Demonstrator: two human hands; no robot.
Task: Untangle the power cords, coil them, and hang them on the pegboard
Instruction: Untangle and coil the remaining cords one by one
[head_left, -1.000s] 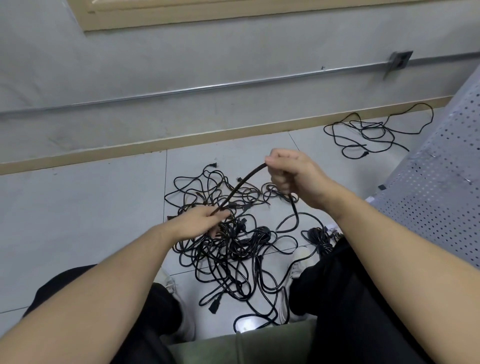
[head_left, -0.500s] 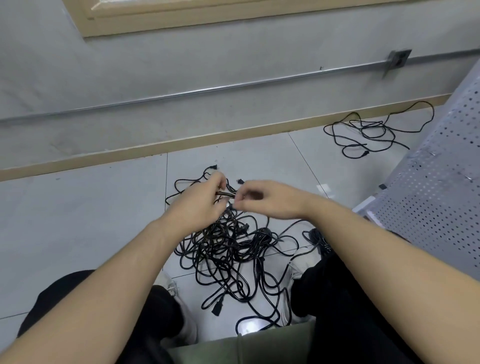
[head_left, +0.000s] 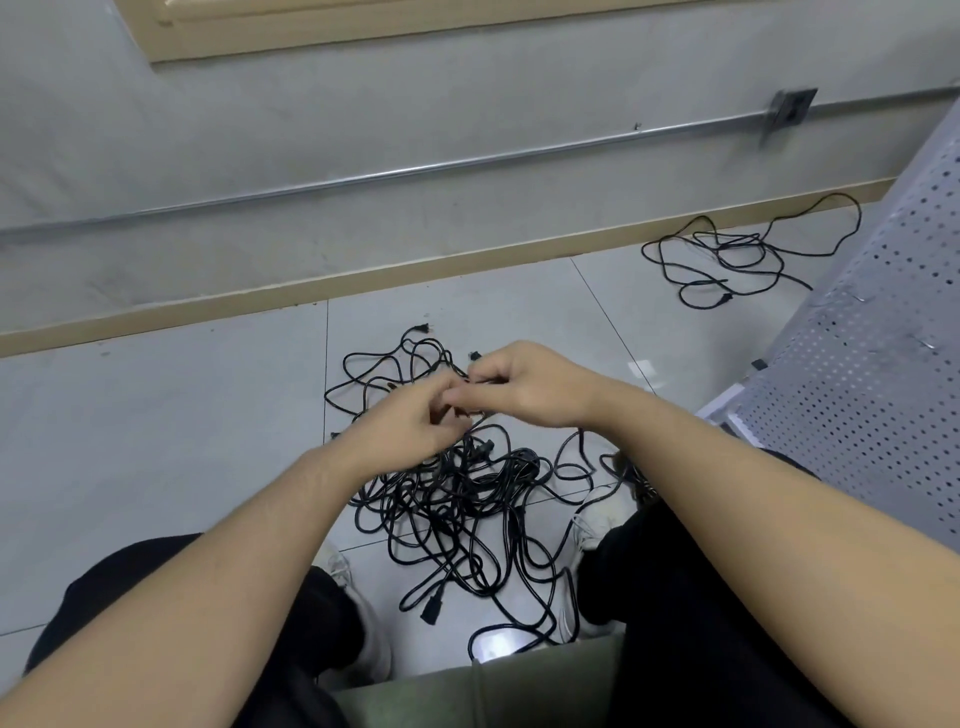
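Head view: a tangled pile of black power cords (head_left: 457, 493) lies on the pale tiled floor (head_left: 156, 441), between the person's two shoes and spreading away from them towards the wall. The strands loop over one another in a dense knot, with a plug (head_left: 430, 613) lying loose at the near edge and another plug (head_left: 422, 328) at the far edge. Both hands meet just above the heap. The left hand (head_left: 410, 421) has its fingers curled, pinching a strand. The right hand (head_left: 524, 387) is curled too, thumb and fingertips closed on a thin stretch of cord next to the left fingers; which cord it belongs to cannot be told. A second, looser cord bundle (head_left: 727, 254) sits well apart at the far right, near the tan skirting board (head_left: 363, 275). A grey perforated pegboard (head_left: 872, 364) stands at the right edge. A metal conduit (head_left: 415, 171) runs along the grey wall to a small box (head_left: 789, 106)
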